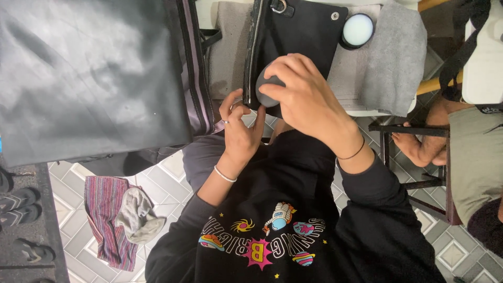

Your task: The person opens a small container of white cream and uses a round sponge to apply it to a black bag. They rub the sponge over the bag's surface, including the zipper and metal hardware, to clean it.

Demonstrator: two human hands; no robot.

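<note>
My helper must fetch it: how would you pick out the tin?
Look at the grey cloth spread across the top of the view. The tin sits on it, just right of the black zippered bag. It is small and round with a pale blue-white face, unlike the dark pad in the right hand.

Dark sponge [267, 91] against black leather bag [301, 36]

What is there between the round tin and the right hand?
Head view: between tin and right hand lie the black bag corner and grey cloth.
</note>
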